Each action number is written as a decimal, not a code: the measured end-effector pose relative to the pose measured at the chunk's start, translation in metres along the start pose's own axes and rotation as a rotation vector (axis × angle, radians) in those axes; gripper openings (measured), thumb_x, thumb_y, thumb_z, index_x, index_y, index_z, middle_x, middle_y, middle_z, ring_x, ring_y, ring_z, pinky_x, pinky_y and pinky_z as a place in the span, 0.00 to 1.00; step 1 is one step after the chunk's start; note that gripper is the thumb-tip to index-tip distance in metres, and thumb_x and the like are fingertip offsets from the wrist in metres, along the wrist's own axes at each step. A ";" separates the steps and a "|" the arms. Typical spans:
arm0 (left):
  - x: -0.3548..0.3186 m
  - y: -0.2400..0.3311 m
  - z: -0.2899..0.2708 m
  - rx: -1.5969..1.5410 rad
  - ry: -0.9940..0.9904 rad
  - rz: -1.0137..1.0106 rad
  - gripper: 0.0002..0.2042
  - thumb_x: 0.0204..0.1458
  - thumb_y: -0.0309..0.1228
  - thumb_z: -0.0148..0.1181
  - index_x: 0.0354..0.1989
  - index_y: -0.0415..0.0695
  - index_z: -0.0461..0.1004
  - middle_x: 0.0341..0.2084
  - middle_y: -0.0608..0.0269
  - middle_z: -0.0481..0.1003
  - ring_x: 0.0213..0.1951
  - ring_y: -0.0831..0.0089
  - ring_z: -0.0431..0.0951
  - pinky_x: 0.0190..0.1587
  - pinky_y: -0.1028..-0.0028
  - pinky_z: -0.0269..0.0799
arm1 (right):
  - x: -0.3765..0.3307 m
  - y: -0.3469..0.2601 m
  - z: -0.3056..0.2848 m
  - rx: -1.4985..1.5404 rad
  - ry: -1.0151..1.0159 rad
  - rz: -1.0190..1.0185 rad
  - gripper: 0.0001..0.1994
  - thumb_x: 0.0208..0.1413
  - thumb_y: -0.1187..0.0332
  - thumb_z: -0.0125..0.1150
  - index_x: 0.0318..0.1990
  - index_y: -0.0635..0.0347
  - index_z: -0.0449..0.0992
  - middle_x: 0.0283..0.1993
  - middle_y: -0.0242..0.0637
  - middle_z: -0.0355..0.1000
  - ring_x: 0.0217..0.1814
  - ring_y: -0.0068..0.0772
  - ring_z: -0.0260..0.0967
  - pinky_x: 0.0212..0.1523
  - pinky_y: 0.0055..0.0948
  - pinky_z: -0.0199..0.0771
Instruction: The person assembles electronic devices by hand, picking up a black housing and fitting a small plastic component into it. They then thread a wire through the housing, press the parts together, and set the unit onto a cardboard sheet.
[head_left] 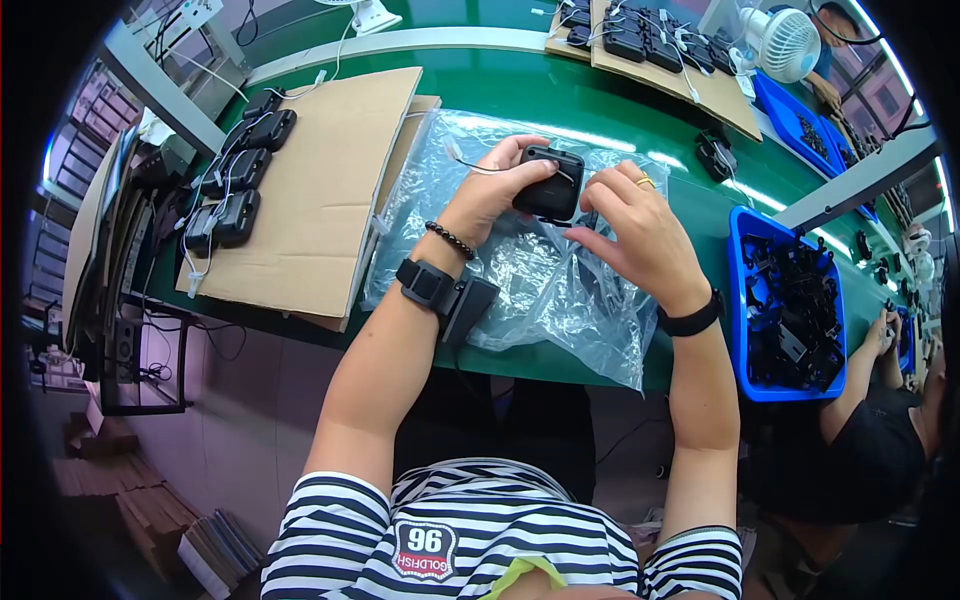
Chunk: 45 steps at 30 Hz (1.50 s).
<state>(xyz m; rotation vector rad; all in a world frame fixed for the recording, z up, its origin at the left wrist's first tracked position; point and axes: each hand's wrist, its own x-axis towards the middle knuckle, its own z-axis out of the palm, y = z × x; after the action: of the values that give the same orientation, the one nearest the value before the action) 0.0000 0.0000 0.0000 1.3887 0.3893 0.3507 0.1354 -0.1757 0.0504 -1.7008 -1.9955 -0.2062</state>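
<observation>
I am clamping my left hand around a small black rounded plastic device above the crinkled clear plastic bag on the green table, while my right hand, loosely spread, is picking at its thin white cable. Next, I judge, comes a careful pinch.

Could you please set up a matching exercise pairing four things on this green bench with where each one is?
Things:
1. small black device
2. cardboard sheet
3. blue bin
4. white fan

Places:
A. far right of the bench
B. by the right hand, full of black parts
C. in the left hand
D. left of the clear plastic bag

Pairs: 1-C, 2-D, 3-B, 4-A
</observation>
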 end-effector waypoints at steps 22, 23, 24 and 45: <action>-0.008 0.002 0.015 -0.355 0.021 -0.053 0.22 0.55 0.40 0.68 0.54 0.46 0.69 0.45 0.62 0.75 0.44 0.73 0.79 0.42 0.68 0.80 | 0.003 -0.014 0.002 -0.038 0.062 -0.042 0.16 0.45 0.71 0.72 0.40 0.61 0.72 0.44 0.37 0.68 0.45 0.41 0.67 0.45 0.35 0.71; -0.008 0.002 0.016 -0.396 0.038 -0.023 0.23 0.54 0.41 0.69 0.53 0.46 0.69 0.44 0.62 0.76 0.43 0.73 0.80 0.40 0.69 0.80 | 0.003 -0.012 -0.001 0.016 0.115 -0.064 0.16 0.46 0.72 0.71 0.42 0.61 0.72 0.45 0.36 0.69 0.45 0.39 0.69 0.44 0.34 0.72; -0.007 0.003 0.017 -0.397 0.034 -0.028 0.23 0.54 0.41 0.69 0.53 0.46 0.69 0.44 0.62 0.76 0.43 0.73 0.80 0.40 0.69 0.80 | 0.004 -0.009 -0.008 0.015 0.113 -0.058 0.16 0.46 0.72 0.71 0.42 0.61 0.72 0.45 0.36 0.69 0.45 0.39 0.69 0.44 0.34 0.72; -0.003 -0.005 0.027 -0.176 0.139 0.292 0.21 0.53 0.38 0.71 0.51 0.43 0.71 0.40 0.63 0.77 0.41 0.79 0.78 0.40 0.79 0.77 | -0.026 0.041 0.024 0.173 -0.195 0.323 0.10 0.51 0.76 0.64 0.41 0.65 0.75 0.38 0.39 0.75 0.34 0.30 0.76 0.36 0.29 0.76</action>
<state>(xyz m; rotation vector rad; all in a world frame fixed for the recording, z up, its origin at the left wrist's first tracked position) 0.0097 -0.0261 -0.0006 1.2520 0.2612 0.7081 0.1702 -0.1796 0.0090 -1.9560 -1.7737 0.2452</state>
